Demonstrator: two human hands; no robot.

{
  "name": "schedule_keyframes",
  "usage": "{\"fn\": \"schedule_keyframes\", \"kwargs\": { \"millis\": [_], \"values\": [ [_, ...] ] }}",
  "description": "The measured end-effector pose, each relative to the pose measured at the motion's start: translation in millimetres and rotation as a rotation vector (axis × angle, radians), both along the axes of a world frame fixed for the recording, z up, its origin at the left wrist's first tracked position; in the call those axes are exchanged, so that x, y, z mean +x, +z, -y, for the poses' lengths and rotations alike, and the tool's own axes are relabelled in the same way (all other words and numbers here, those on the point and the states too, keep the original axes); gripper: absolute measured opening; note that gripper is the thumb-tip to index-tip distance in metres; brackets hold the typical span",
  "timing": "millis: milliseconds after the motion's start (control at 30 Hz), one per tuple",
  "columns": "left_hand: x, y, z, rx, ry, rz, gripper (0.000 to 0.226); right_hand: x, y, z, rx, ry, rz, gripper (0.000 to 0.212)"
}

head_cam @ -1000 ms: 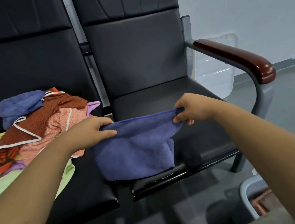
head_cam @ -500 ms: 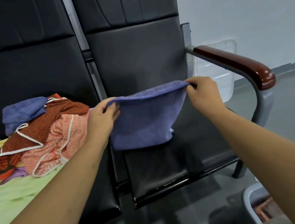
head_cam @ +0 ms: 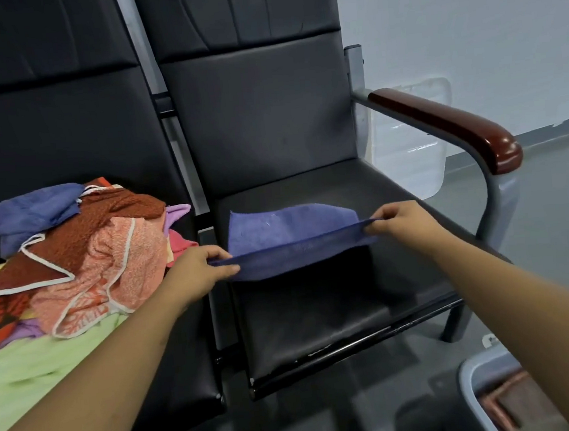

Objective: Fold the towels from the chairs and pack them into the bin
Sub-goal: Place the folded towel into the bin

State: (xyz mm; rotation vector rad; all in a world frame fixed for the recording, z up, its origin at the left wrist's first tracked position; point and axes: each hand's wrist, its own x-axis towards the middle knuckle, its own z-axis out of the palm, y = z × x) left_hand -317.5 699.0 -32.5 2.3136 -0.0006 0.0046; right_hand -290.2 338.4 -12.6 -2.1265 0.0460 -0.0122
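— How does the blue towel (head_cam: pixel 288 235) look?
— Plush, purple-blue, partly folded. Its far part lies on the right chair seat (head_cam: pixel 319 315). Its near edge is stretched taut between the left hand (head_cam: pixel 195 274) and the right hand (head_cam: pixel 400 220), and the fingers (head_cam: pixel 226 270) of each pinch one end.
— Anything hard to see?
— The bin (head_cam: pixel 467 376) is cut off at the lower right and its contents are blurred. The pile of towels (head_cam: pixel 84 260) on the left chair runs out of view.

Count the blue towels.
2. One blue towel stretched between left hand and right hand over the right chair; another atop the pile on the left chair. More may hide.
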Motion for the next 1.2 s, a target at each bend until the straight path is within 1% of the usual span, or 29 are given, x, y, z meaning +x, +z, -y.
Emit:
{"fn": "schedule_keyframes", "kwargs": {
  "millis": [67, 100, 133, 200, 267, 333, 367, 400, 433, 467, 500, 533, 567, 633, 667, 733, 800, 833, 900, 1000, 1067, 1133, 1200],
  "values": [
    [-3.4, -4.0, -1.6, -0.089, 0.015, -0.05, 0.01, -5.6, -5.3, 2.9, 0.217, 0.063, -0.123, 0.01],
    [-4.8, -3.9, -2.8, -0.137, 0.002, -0.073, 0.013, -7.4, -6.7, 3.9, 0.305, 0.081, -0.182, 0.011],
    [-6.4, -3.3, -4.1, -0.202, -0.026, -0.104, 0.018, -8.0, -8.8, 5.3, 0.351, 0.089, -0.232, 0.013],
    [-11.0, -0.9, -6.5, -0.366, -0.108, -0.212, 0.029, -8.6, -12.8, 8.4, 0.36, 0.105, -0.332, 0.011],
    [-14.8, -1.4, -9.0, -0.491, -0.188, -0.366, 0.041, -10.2, -18.3, 11.1, 0.319, 0.136, -0.441, 0.012],
    [-19.6, -0.2, -9.4, -0.497, -0.234, -0.515, 0.047, -10.8, -23.1, 14.0, 0.271, 0.157, -0.527, 0.012],
    [-20.7, 0.0, -10.9, -0.472, -0.26, -0.576, 0.045, -11.0, -24.2, 15.3, 0.252, 0.172, -0.565, 0.01],
    [-22.5, 1.9, -10.8, -0.448, -0.285, -0.621, 0.033, -10.6, -24.5, 17.0, 0.232, 0.193, -0.603, 0.009],
    [-23.3, 3.1, -10.0, -0.427, -0.298, -0.655, 0.013, -10.6, -24.2, 18.1, 0.208, 0.215, -0.644, 0.009],
    [-24.1, 5.2, -9.3, -0.413, -0.303, -0.675, 0.008, -10.3, -24.3, 19.5, 0.177, 0.233, -0.676, 0.011],
    [-21.7, 1.9, -11.5, -0.387, -0.3, -0.675, 0.02, -10.5, -24.4, 20.0, 0.143, 0.246, -0.695, 0.013],
    [-21.0, -1.3, -13.0, -0.358, -0.288, -0.663, 0.026, -10.2, -24.9, 19.4, 0.108, 0.251, -0.696, 0.015],
    [-19.7, -4.9, -14.9, -0.33, -0.27, -0.632, 0.026, -10.2, -24.9, 17.5, 0.086, 0.244, -0.672, 0.015],
    [-17.5, -11.1, -18.1, -0.312, -0.202, -0.537, 0.017, -8.2, -26.3, 11.6, 0.091, 0.189, -0.553, 0.014],
    [-15.6, -15.3, -19.3, -0.332, -0.15, -0.47, 0.016, -5.8, -27.2, 7.8, 0.121, 0.15, -0.481, 0.013],
    [-9.4, -22.7, -19.2, -0.436, -0.028, -0.314, 0.019, 0.6, -28.4, -0.9, 0.199, 0.072, -0.365, 0.014],
    [1.6, -30.9, -16.8, -0.544, 0.075, -0.203, 0.017, 8.2, -31.0, -9.6, 0.229, -0.01, -0.303, 0.015],
    [7.4, -35.3, -14.6, -0.555, 0.122, -0.177, 0.012, 12.1, -34.2, -13.6, 0.213, -0.057, -0.282, 0.018],
    [19.1, -44.2, -9.0, -0.464, 0.202, -0.135, 0.012, 19.2, -44.1, -19.6, 0.137, -0.133, -0.245, 0.023],
    [33.2, -55.5, -1.1, -0.151, 0.265, -0.053, 0.009, 25.1, -61.1, -21.9, -0.004, -0.144, -0.219, 0.026],
    [41.1, -61.9, 1.1, 0.01, 0.294, -0.017, 0.007, 28.1, -69.8, -20.3, -0.093, -0.142, -0.212, 0.026],
    [44.0, -63.9, 1.8, 0.102, 0.284, -0.008, 0.006, 29.8, -73.3, -20.1, -0.157, -0.147, -0.206, 0.025],
    [46.2, -64.8, 1.8, 0.143, 0.256, -0.005, 0.004, 33.1, -76.7, -19.8, -0.211, -0.154, -0.204, 0.029]
  ]
}}
